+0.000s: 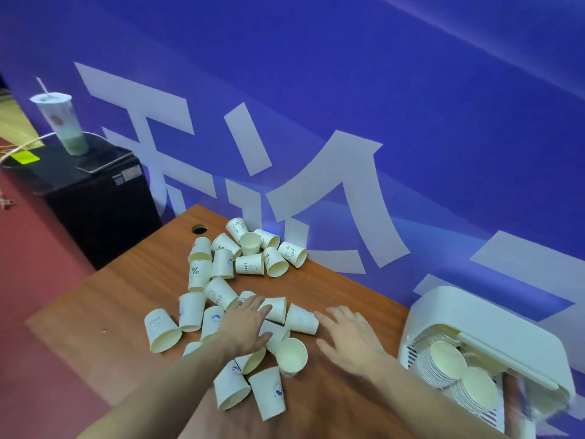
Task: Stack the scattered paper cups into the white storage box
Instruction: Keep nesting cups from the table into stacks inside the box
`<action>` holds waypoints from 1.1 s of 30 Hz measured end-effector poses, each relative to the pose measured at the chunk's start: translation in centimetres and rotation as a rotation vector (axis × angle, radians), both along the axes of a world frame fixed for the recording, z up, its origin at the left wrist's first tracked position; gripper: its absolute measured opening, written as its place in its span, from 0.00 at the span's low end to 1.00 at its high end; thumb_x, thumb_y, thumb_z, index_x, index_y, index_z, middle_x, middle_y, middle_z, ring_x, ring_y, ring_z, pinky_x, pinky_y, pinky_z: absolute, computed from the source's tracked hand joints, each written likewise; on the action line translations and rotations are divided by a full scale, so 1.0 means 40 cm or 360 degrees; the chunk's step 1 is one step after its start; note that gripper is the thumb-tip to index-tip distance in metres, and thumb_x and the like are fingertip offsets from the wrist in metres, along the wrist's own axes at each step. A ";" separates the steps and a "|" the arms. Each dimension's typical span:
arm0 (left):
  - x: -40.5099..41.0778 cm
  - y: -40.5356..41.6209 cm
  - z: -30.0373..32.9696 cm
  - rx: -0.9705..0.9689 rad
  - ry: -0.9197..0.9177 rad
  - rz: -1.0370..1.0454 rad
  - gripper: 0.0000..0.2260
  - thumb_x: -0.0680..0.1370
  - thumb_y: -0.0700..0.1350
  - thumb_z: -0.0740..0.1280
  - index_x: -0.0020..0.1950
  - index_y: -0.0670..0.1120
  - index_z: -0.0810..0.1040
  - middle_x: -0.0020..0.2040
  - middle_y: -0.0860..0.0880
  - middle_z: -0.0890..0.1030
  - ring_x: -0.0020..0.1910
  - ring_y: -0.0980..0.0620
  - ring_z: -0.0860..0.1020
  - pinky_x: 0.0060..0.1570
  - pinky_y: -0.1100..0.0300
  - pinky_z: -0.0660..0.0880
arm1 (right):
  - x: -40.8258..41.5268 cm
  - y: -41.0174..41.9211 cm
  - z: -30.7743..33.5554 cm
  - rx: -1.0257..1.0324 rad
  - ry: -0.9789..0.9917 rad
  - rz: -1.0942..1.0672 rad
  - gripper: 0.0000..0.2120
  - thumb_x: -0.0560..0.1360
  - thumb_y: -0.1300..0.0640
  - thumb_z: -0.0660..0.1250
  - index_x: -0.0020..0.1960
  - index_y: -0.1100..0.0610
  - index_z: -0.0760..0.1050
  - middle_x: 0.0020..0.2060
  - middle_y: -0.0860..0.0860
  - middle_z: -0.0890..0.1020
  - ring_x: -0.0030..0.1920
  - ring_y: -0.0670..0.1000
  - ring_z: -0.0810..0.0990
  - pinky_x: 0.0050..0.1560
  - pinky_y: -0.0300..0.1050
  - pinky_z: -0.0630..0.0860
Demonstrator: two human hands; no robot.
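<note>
Left hand [248,324] is flat and open, fingers spread over the near end of the paper cups [221,280] pile on the table [95,312], touching a couple, gripping none. Right hand [351,339] is open too, empty, palm down just right of the pile, btwn it and the white storage box [493,321]. I read the nearest cup [300,319] as lying on its side, long axis roughly L-R, mouth toward the right hand, so the right is closer. Box is cut off at the frame edge; stacks inside are partly hidden, count unclear.

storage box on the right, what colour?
White storage box, cream-rimmed cup stacks inside; head view.
</note>
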State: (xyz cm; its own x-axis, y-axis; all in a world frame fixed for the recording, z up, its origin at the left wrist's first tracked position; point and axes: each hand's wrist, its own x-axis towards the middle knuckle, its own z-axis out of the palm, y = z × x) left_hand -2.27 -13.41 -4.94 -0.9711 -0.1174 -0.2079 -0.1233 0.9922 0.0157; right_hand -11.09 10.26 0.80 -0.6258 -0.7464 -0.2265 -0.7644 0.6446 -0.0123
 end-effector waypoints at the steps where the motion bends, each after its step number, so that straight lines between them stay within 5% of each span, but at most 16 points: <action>1: -0.003 -0.013 -0.008 0.0002 -0.0006 -0.0004 0.30 0.79 0.62 0.58 0.77 0.50 0.60 0.78 0.47 0.59 0.77 0.46 0.56 0.74 0.48 0.56 | -0.004 -0.019 -0.006 0.0009 -0.0002 0.0015 0.27 0.79 0.42 0.55 0.77 0.47 0.58 0.71 0.51 0.67 0.71 0.54 0.62 0.67 0.51 0.62; 15: -0.155 -0.073 -0.077 0.0044 -0.0110 -0.0250 0.26 0.80 0.52 0.61 0.77 0.53 0.59 0.75 0.42 0.61 0.73 0.43 0.61 0.69 0.48 0.61 | -0.087 -0.189 -0.106 0.0195 -0.0048 0.0105 0.21 0.78 0.50 0.59 0.70 0.49 0.67 0.62 0.54 0.71 0.63 0.56 0.67 0.61 0.52 0.65; 23: -0.232 -0.085 -0.156 -0.0037 -0.0225 -0.0474 0.31 0.75 0.43 0.67 0.75 0.53 0.58 0.75 0.40 0.58 0.69 0.38 0.64 0.66 0.45 0.65 | -0.148 -0.248 -0.201 0.0370 -0.0101 0.0212 0.28 0.77 0.60 0.60 0.75 0.47 0.59 0.63 0.55 0.71 0.64 0.57 0.66 0.61 0.52 0.64; 33: -0.295 -0.095 -0.174 -0.0115 -0.0293 -0.0636 0.25 0.76 0.41 0.66 0.71 0.49 0.61 0.64 0.43 0.71 0.50 0.42 0.78 0.47 0.49 0.74 | -0.185 -0.250 -0.258 0.0412 -0.0118 0.0161 0.25 0.75 0.66 0.61 0.70 0.52 0.66 0.62 0.55 0.72 0.63 0.57 0.68 0.59 0.52 0.65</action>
